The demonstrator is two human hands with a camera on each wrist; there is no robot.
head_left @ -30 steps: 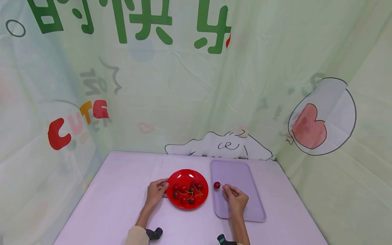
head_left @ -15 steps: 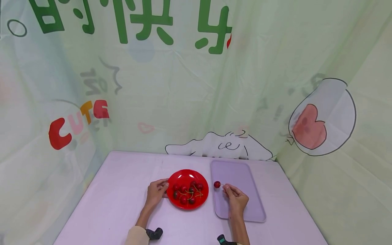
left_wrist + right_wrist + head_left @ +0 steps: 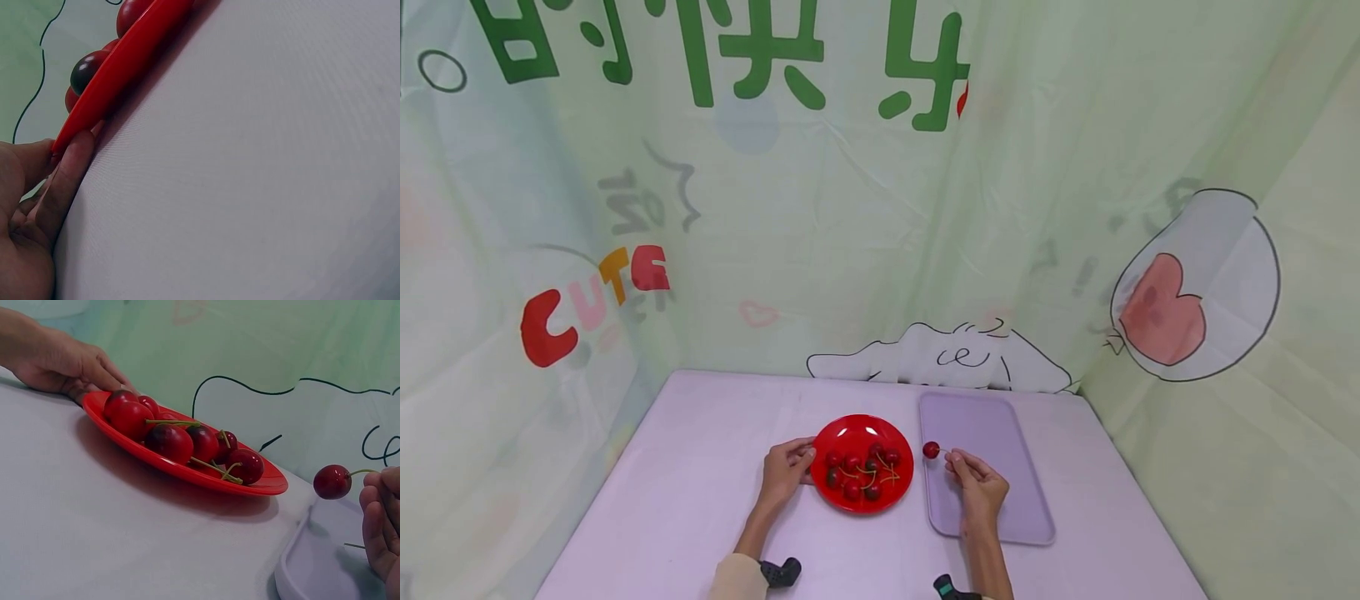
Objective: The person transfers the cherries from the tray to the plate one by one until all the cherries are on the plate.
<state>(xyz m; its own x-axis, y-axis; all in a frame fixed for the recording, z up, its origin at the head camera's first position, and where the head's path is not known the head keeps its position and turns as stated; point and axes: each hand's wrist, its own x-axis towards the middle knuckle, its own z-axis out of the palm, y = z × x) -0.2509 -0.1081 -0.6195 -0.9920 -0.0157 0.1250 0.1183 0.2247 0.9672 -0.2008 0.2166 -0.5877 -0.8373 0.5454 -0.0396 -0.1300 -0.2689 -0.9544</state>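
My left hand (image 3: 783,473) pinches the left rim of a round red plate (image 3: 859,427), thumb above and a finger beneath, as the left wrist view shows. Several dark red cherries (image 3: 167,442) with green stems lie together on the plate. Over the left edge of a pale purple tray (image 3: 973,417), my right hand (image 3: 981,490) pinches a single cherry (image 3: 332,482) by its stem, so the fruit juts out toward the plate. Below it in the right wrist view, a short thin stem (image 3: 354,545) shows beside the fingers.
Plate and tray stand side by side on a white-covered table (image 3: 700,467), with a narrow gap between them. A printed curtain (image 3: 850,250) hangs behind the table and along both sides. Dark devices (image 3: 781,572) are strapped at both wrists.
The cherry in my right hand has risen very slightly. Both hands otherwise keep their places and grips, and the head view has shifted a little.
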